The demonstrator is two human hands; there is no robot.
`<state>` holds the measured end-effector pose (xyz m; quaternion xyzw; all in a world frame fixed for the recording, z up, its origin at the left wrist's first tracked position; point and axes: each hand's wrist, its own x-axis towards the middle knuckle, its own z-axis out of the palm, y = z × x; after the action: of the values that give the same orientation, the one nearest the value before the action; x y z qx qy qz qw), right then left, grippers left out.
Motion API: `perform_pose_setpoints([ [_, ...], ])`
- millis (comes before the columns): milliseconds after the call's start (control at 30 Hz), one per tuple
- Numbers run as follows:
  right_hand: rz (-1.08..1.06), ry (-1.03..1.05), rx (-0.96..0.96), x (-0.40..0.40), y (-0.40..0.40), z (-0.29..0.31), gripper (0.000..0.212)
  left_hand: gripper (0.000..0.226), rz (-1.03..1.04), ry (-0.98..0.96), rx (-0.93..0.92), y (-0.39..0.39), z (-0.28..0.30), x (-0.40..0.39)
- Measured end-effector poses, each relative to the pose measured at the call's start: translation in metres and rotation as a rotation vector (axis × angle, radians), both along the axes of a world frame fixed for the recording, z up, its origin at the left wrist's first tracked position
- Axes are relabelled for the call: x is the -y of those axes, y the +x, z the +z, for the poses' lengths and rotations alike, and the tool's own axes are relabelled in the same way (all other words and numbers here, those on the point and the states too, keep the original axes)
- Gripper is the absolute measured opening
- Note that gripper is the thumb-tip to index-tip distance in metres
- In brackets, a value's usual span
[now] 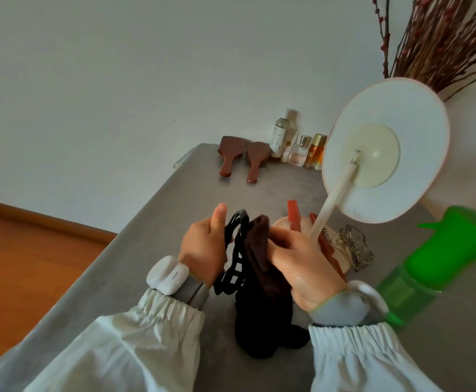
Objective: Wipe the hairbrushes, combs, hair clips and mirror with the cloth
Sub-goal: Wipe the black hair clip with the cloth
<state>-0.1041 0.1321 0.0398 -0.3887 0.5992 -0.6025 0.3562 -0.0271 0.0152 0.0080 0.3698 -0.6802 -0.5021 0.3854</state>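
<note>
- Grey tabletop (135,250) runs to a pale wall, with wooden floor off to one side and dried red-budded branches (440,38) in the far corner.
- Left hand (203,247) grips a black hair clip (235,267), thumb raised; right hand (302,258) pinches a dark brown cloth (262,278) against the clip, so the step in hand looks like wiping this clip.
- Two wooden hairbrushes (242,159) lie bristles-down at the far edge, just beside a row of bottles (296,148); whether they are already wiped cannot be told.
- A round mirror (386,154) on its white stand shows only its back, and its base holds reddish combs (296,219); a clear hair clip (352,247) lies just beside the base.
- Judging from this, the combs, clear clip and mirror seem left to do.
- A green spray bottle (434,261) stands near the right sleeve.
- The tallest bottle's label carries print, too small to read; no brand is legible.
</note>
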Motion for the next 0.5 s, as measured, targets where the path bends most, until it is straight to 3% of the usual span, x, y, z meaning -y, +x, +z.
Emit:
perform_pose_setpoints([
  [100, -0.013, -0.007, -0.069, 0.0022, 0.0018, -0.0023, 0.047, 0.063, 0.02, 0.003, -0.004, 0.0002, 0.0001, -0.0007],
  [233, 0.082, -0.037, 0.27, 0.0003, -0.002, 0.0022, 0.047, 0.06, 0.023, 0.03, -0.018, -0.002, 0.0014, -0.0034],
  [333, -0.017, -0.045, 0.403, 0.0046, 0.0031, -0.0001, 0.046, 0.061, 0.04, 0.097, -0.04, -0.0019, 0.0002, -0.0017],
  [400, -0.107, -0.045, 0.46, 0.0063, 0.0038, 0.0004, 0.035, 0.06, 0.072, 0.172, -0.082, -0.0022, -0.0008, 0.0009],
  [500, -0.117, -0.014, 0.378, 0.0043, 0.0029, 0.0006, 0.012, 0.058, 0.17, 0.194, -0.097, -0.0025, -0.0001, 0.0035],
])
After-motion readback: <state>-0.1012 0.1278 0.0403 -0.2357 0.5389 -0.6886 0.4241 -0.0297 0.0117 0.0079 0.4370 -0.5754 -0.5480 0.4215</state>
